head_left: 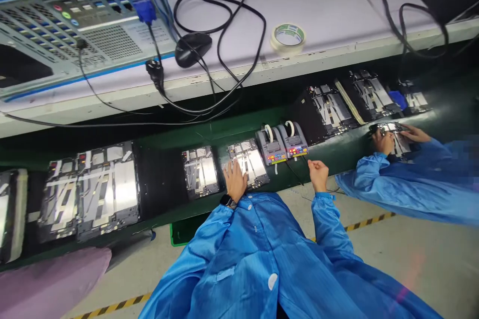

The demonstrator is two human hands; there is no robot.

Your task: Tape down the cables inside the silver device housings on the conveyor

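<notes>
My left hand [235, 181], with a watch at its wrist, lies with spread fingers on the near left part of an opened tablet [252, 162] whose inner parts show. A second opened tablet [201, 172] lies just left of it. Two grey automatic tape dispensers stand side by side to the right, the left one [272, 147] and the right one [294, 142], each carrying a white tape roll and a lit panel. My right hand [319, 174] hovers beside the right dispenser, thumb and fingers pinched together. Whatever sits between those fingertips is too small to make out.
More opened tablets [107, 184] line the dark bench to the left, others [331, 109] to the right. At right, a co-worker's hands [385, 142] rest on another tablet. A raised white shelf holds a computer case [86, 30], mouse [193, 49], tape roll [288, 37] and looping cables [262, 35].
</notes>
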